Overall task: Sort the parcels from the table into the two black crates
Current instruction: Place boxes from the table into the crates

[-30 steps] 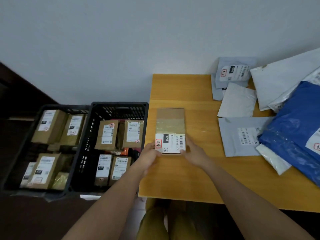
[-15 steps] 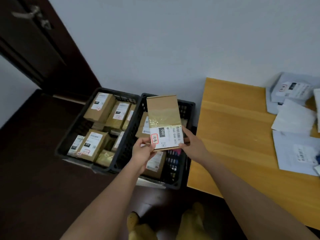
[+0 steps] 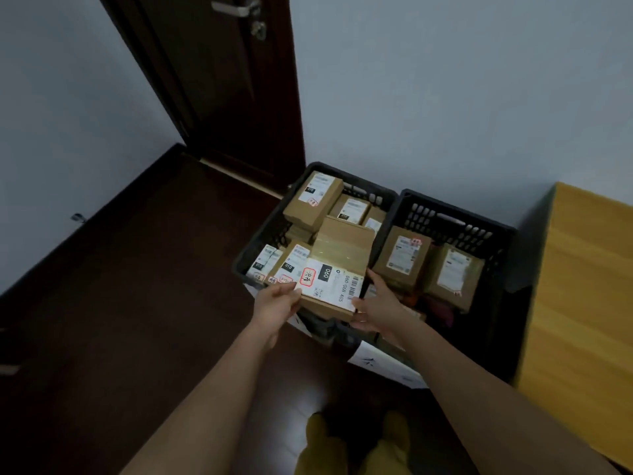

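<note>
Cardboard parcel (image 3: 337, 269), flat w/ glossy tape, pinched by left grip (image 3: 277, 305) & right grip (image 3: 376, 308) over left crate (image 3: 260, 245).

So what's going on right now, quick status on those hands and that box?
Left hand and right hand grip the cardboard parcel. Parcel over left crate, not released. Boxes below crowd the spot.

The held parcel (image 3: 337, 269) label reads "060" and "060-068 A05"

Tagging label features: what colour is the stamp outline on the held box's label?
Red, on the white label of the box; head view.
</note>
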Available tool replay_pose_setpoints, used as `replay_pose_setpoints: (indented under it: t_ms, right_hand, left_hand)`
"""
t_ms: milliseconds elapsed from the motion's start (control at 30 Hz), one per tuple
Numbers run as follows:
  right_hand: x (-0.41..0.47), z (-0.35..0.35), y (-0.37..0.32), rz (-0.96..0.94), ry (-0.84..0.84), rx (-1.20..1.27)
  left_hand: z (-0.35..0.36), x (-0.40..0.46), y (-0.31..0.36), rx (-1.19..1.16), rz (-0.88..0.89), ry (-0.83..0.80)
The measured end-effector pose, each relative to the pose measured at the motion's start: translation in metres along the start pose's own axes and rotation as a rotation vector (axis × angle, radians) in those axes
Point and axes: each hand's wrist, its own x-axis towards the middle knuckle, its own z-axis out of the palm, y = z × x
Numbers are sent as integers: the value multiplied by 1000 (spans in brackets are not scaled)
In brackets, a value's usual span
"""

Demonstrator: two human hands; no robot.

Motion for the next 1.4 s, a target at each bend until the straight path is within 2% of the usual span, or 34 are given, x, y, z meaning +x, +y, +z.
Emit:
replay_pose_setpoints:
  t_ms: [167, 333, 500, 667, 833, 900, 1033, 1167, 1300, 1400]
  right_hand:
    - [18, 2, -11, 37, 82, 35]
    - [49, -1, -24, 56, 136, 13]
    - [108, 5, -46, 114, 171, 59]
    - [171, 2, -69, 175, 166, 37]
    - [227, -9, -74, 156, 184, 15]
    - [248, -11, -74, 150, 209, 35]
    - [281, -11, -70, 69, 213, 0]
    - [298, -6, -62, -128, 154, -278]
    - [307, -5, -52, -140, 107, -590]
    - [310, -1, -54, -134, 66, -627]
  left_hand:
    - [3, 19, 4, 40, -34, -74]
    - [14, 43, 23, 191, -62, -207]
    - [24, 94, 54, 300, -94, -188]
    - [43, 155, 89, 438, -120, -246]
    - [62, 216, 94, 554, -116, -223]
    - [68, 234, 93, 608, -58, -178]
    - [72, 260, 96, 854, 181, -145]
    - [73, 293, 100, 1153, 278, -259]
    - [78, 322, 108, 1347, 362, -363]
    - [80, 346, 114, 1419, 438, -412]
